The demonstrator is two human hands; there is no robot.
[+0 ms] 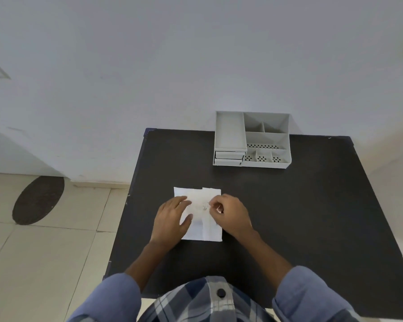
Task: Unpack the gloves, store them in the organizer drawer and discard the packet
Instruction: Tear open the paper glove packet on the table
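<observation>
A white paper glove packet (pixel 201 201) lies flat on the black table (pixel 289 205), near its front middle. My left hand (pixel 172 219) rests flat on the packet's left half, fingers spread, pressing it down. My right hand (pixel 230 212) is over the packet's right side, thumb and fingers pinched on its paper flap near the centre. No gloves show outside the packet. The grey organizer (pixel 251 140) stands at the table's back edge against the wall; its two small drawers (pixel 228 158) at the lower left are closed.
The organizer has several open compartments on top, some with perforated floors. A tiled floor with a dark oval mat (pixel 39 199) lies left of the table. The white wall stands right behind the table.
</observation>
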